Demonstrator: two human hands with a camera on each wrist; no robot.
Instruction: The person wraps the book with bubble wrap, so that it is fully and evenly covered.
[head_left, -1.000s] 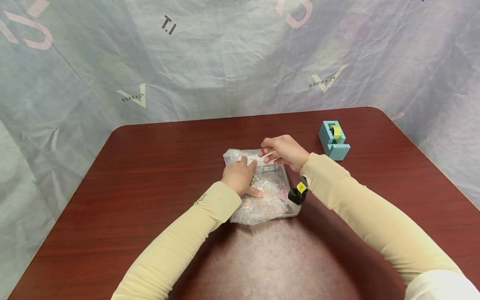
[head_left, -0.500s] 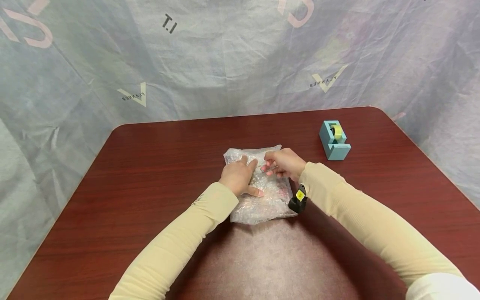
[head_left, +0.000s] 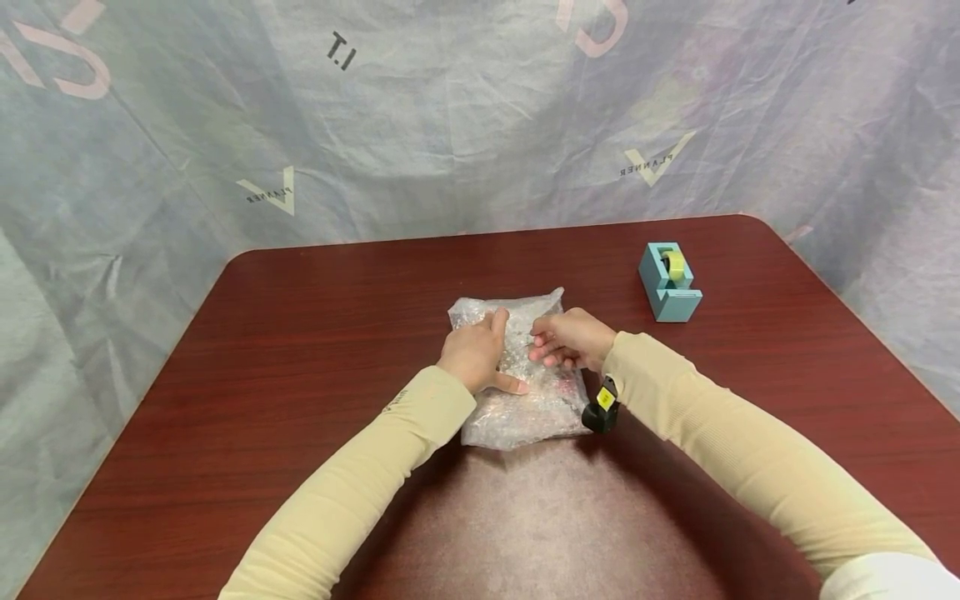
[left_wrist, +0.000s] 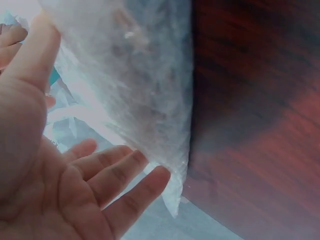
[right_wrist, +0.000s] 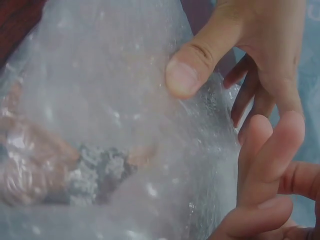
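Observation:
A flat package in clear bubble wrap [head_left: 525, 417] lies on the table, with dark and reddish shapes showing faintly through the film. My left hand [head_left: 474, 354] rests on its left part, thumb and fingers spread and fairly straight. In the left wrist view, that hand's fingers [left_wrist: 135, 192] lie along the wrap's edge. My right hand [head_left: 573, 337] is over the package's upper right part, its bent fingers pinching the loose wrap. The right wrist view has its curled fingers [right_wrist: 265, 175] beside the crinkled film; the exact pinch point is hard to see there.
A light blue tape dispenser [head_left: 670, 287] with a yellow roll stands at the back right of the dark red table [head_left: 337, 333]. A grey printed cloth [head_left: 450, 125] hangs behind the table and along its sides.
My right hand has come down and slightly nearer over the package, and film now covers a dark patterned patch seen earlier. The left hand stays in place, its fingers drawn slightly closer together.

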